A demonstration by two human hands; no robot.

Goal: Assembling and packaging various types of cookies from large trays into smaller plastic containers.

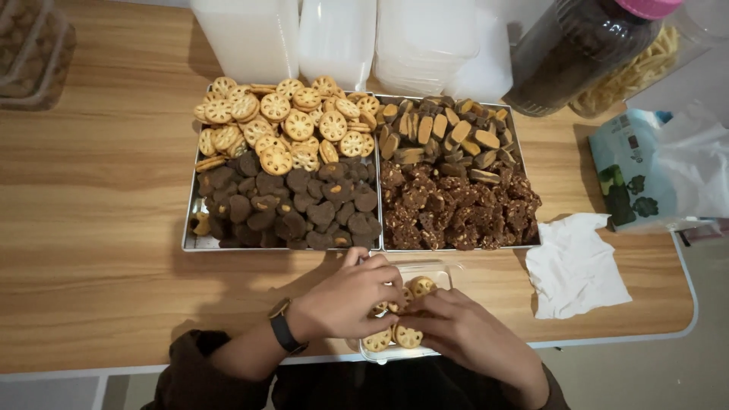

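Wooden tabletop (99,212) carries everything. At its near edge sits a clear plastic box (437,272) with round holed biscuits (408,335) inside, right under both hands. Left hand (345,300), wearing a dark watch (282,328), curls its fingers onto the biscuits; right hand (463,330) pinches one at the box's middle. Two metal trays (281,247) lie side by side behind, heaped with four kinds of biscuits. One white napkin (573,266) lies to the right.
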